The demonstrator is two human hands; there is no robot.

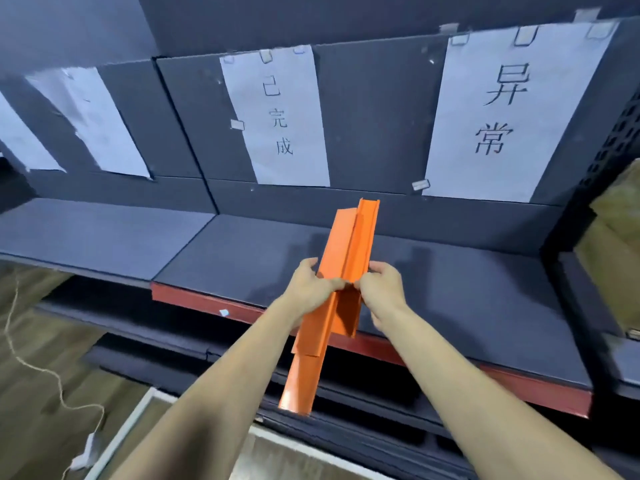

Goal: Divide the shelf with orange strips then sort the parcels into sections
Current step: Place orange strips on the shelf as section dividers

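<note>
Head view: both hands hold a bundle of orange strips (341, 271) above the dark shelf (450, 289), its far end pointing at the back wall between the paper sign reading 已完成 (277, 116) and the one reading 异常 (502, 109). Judging by that line, the bundle is being aimed at a boundary between two sections. The left hand (311, 285) grips the strips from the left side, its fingers (337, 283) curled onto them. The right hand (381, 285) pinches the right edge, apparently to peel one strip free. No parcels are in sight on the shelf.
</note>
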